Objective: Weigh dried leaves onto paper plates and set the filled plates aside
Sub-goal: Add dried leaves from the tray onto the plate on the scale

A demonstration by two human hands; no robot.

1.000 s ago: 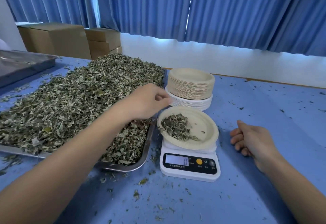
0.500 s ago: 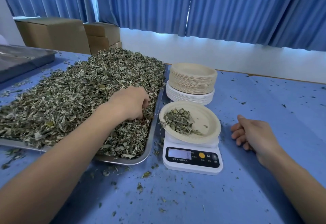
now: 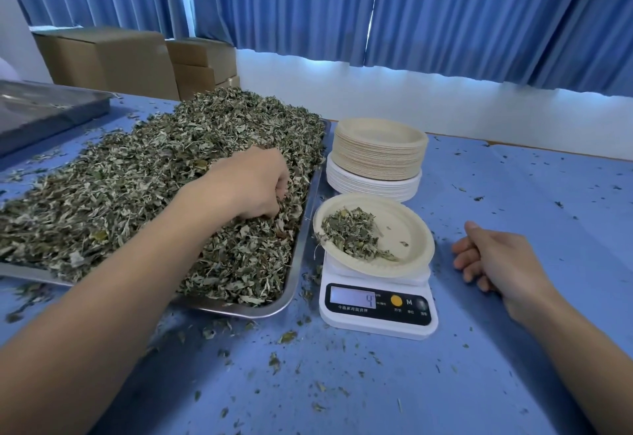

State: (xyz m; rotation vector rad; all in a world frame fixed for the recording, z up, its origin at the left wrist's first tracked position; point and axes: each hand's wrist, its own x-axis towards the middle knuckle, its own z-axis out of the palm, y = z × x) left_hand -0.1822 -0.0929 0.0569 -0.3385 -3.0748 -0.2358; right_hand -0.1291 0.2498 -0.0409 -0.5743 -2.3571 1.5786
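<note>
Early on this plate, I reckon. My left hand (image 3: pixel 253 184) is down in the dried leaves (image 3: pixel 137 194) at the right end of the tray (image 3: pixel 301 246), with the fingers curled into the heap and closing on a pinch. The fingertips are buried, so I can't say how much it's got. My right hand (image 3: pixel 493 260) rests on the table (image 3: pixel 513 366) just right of the scale (image 3: pixel 376 318), loosely curled and holding nothing. The plate (image 3: pixel 414 229) sits on the scale, mid-table toward the near edge, with a small pile (image 3: pixel 352 236) on its left half and the rest bare. The display (image 3: pixel 352 299) shows one digit, looks like a 4 but blurry. No filled plates set aside anywhere in view. The stack of plates (image 3: pixel 380 150) just behind the scale is tall, so plenty of rounds are left. To do: top up to target, lift the plate off, park it, put a fresh plate on.
</note>
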